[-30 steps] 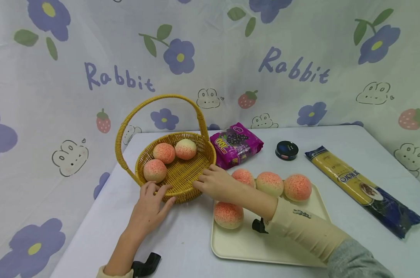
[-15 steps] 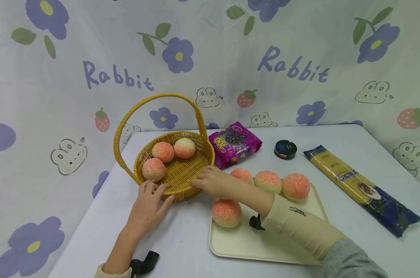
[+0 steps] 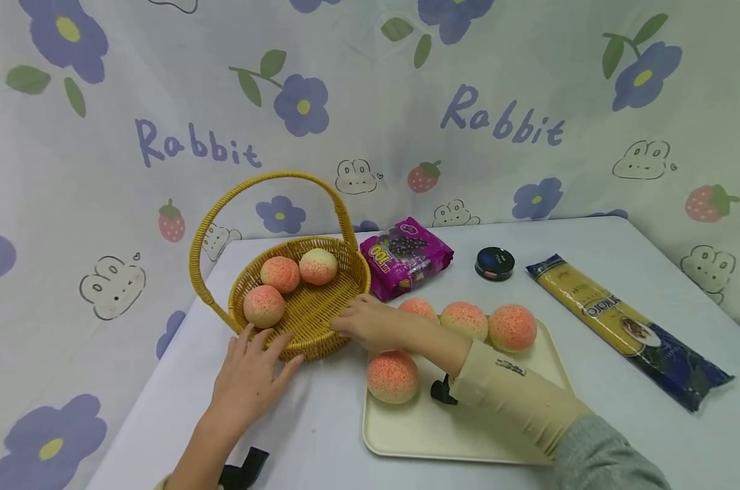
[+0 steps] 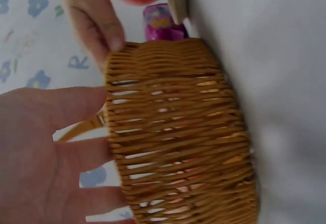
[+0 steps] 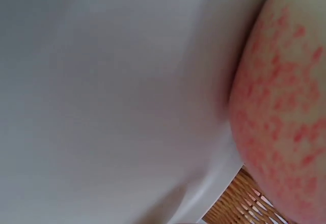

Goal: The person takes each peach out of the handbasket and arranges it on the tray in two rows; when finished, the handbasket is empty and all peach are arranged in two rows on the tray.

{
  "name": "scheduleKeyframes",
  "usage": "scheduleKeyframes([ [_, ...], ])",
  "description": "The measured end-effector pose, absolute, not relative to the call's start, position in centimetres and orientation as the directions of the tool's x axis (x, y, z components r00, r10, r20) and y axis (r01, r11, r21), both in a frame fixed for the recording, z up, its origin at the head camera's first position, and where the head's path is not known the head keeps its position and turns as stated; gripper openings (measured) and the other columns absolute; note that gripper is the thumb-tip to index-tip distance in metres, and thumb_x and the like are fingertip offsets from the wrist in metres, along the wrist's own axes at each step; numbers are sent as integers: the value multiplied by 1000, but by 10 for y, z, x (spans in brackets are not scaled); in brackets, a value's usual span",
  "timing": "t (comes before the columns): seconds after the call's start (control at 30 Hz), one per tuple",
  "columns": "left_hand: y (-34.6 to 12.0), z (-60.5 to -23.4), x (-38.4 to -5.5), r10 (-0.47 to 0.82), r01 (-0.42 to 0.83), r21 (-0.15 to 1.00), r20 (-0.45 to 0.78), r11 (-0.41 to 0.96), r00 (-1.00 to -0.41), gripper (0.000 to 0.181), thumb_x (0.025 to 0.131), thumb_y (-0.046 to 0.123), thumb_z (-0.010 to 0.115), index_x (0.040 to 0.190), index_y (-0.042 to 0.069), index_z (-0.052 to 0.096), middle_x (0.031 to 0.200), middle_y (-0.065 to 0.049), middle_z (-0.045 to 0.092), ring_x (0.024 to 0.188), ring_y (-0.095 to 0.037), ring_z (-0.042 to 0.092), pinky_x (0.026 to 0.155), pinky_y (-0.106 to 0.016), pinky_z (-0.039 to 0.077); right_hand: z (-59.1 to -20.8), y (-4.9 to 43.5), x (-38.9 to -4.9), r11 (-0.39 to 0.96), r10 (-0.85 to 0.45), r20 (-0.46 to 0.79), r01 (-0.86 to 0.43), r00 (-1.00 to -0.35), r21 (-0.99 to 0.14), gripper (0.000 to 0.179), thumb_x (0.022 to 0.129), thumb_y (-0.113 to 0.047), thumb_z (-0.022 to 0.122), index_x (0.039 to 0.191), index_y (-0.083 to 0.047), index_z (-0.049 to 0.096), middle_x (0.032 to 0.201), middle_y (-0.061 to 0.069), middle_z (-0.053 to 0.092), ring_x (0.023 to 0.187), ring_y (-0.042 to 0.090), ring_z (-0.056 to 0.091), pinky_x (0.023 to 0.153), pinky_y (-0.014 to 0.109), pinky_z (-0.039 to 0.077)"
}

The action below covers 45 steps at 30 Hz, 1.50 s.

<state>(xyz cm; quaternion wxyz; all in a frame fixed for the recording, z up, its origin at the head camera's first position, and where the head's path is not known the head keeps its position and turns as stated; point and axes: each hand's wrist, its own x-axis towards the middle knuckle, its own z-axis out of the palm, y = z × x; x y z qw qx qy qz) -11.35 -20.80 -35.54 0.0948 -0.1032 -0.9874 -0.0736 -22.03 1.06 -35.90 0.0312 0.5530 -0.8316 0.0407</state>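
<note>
A yellow-brown wicker basket with a tall arched handle stands at the left of the table, with three pink-and-cream peaches inside. Fingers of my right hand curl over its near right rim; the left wrist view shows that hand pinching the rim. My left hand lies at the near left rim with spread, nearly straight fingers touching it, their tips hidden behind the wicker in the left wrist view. Beneath my right forearm, a cream tray bears several more peaches, one partly covered by the arm.
Behind the tray sits a purple grape-printed packet, close against the basket. A round dark tin is farther right. Along the right side lies a long yellow-and-blue pasta packet. A printed cloth hangs behind the table.
The head view has shifted slightly. My left hand has slid a little left along the basket rim, its fingers straighter. My right hand keeps its hold; basket and peaches look unmoved.
</note>
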Motion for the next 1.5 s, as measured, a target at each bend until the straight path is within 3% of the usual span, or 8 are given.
scheduleKeyframes([
  [0.13, -207, -348, -118, 297, 321, 87, 212, 943, -931, 47, 87, 47, 56, 118, 12, 62, 125, -18, 50, 129, -40, 26, 100, -63, 15, -360, 11, -221, 410, -907, 95, -912, -409, -13, 12, 96, -19, 45, 102, -19, 56, 99, -6, 62, 97, 14, 52, 97, 34, 33],
  [0.23, -205, -345, -126, 354, 372, 54, 203, 927, -913, 48, 89, 50, 51, 116, 12, 63, 124, -16, 53, 128, -38, 31, 101, -61, 18, -361, 12, -221, 432, -898, 95, -902, -430, -2, 14, 97, -20, 44, 103, -19, 56, 102, -5, 62, 98, 15, 52, 98, 35, 33],
  [0.47, -207, -341, -147, 360, 374, 51, 173, 926, -917, 48, 93, 46, 46, 118, 8, 62, 125, -19, 51, 121, -38, 41, 98, -52, 32, -362, 13, -221, 458, -886, 87, -889, -455, 13, 17, 98, -23, 42, 106, -20, 56, 104, -5, 62, 100, 15, 51, 97, 34, 33],
  [0.63, -212, -341, -159, 324, 338, 94, 142, 936, -935, 54, 94, 48, 41, 123, 5, 57, 125, -21, 49, 118, -37, 41, 89, -54, 40, -361, 13, -221, 464, -883, 92, -886, -460, 23, 17, 98, -24, 42, 106, -20, 57, 104, -5, 61, 100, 15, 51, 96, 33, 33],
  [0.83, -216, -343, -175, 312, 324, 208, 88, 923, -946, 57, 95, 47, 40, 131, 3, 47, 129, -24, 42, 121, -40, 35, 92, -57, 35, -361, 13, -221, 468, -882, 87, -883, -464, 33, 17, 98, -23, 42, 106, -20, 56, 103, -6, 61, 101, 15, 51, 97, 33, 32],
  [1.03, -220, -346, -179, 260, 273, 217, 86, 937, -962, 57, 94, 45, 42, 131, 1, 45, 129, -28, 33, 119, -40, 30, 89, -57, 36, -361, 6, -217, 467, -883, 74, -884, -464, 22, 14, 97, -24, 43, 103, -20, 55, 100, -6, 60, 97, 15, 50, 97, 32, 32],
  [1.27, -221, -350, -189, 239, 260, 188, 127, 947, -963, 56, 94, 46, 42, 127, 0, 49, 126, -29, 37, 124, -44, 23, 101, -58, 16, -361, 4, -216, 458, -887, 81, -887, -454, 49, 15, 97, -30, 44, 103, -20, 54, 99, -5, 59, 97, 15, 50, 96, 32, 33],
  [1.5, -215, -356, -199, 76, 88, 138, 90, 987, -993, 60, 91, 47, 46, 131, 2, 45, 132, -30, 29, 126, -51, 16, 90, -65, 29, -361, 5, -216, 460, -887, 58, -886, -457, 49, 21, 93, -38, 50, 105, -21, 54, 102, -6, 58, 98, 16, 49, 96, 33, 33],
])
